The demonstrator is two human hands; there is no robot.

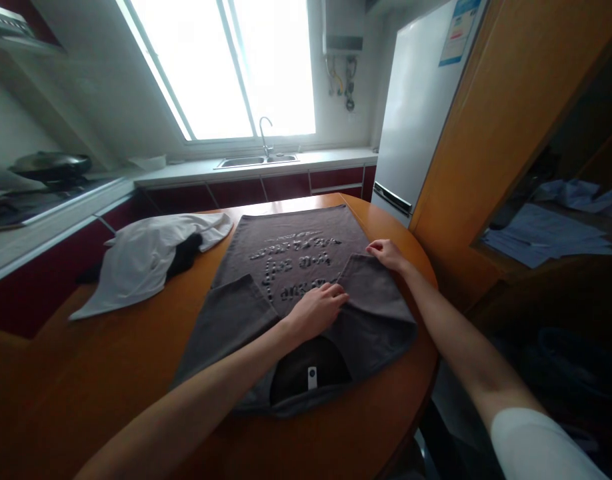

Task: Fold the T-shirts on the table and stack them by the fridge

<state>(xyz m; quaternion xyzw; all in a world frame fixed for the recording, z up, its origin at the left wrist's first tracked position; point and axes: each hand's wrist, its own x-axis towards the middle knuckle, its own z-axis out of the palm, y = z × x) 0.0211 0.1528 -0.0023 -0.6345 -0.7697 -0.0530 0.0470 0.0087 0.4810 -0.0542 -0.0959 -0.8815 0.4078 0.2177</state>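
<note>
A dark grey T-shirt (306, 230) lies spread front side up, its neckline towards me and its raised lettering upside down from here. Both sleeves lie folded inward over the body. My left hand (320, 310) reaches across the front, its closed fingers on the inner edge of the right-hand sleeve. At the outer corner of that same sleeve, my right hand (386, 255) has its thumb and fingers pinched together on the cloth. Inside the collar opening a small white label (312, 378) shows.
The shirt rests on a rounded wooden table (371, 427). A crumpled white garment (141, 253) lies at the left with a black cloth (185, 255). Beyond are a counter with a sink (256, 161), a fridge (416, 100) at the right and a pan (51, 163) at the left.
</note>
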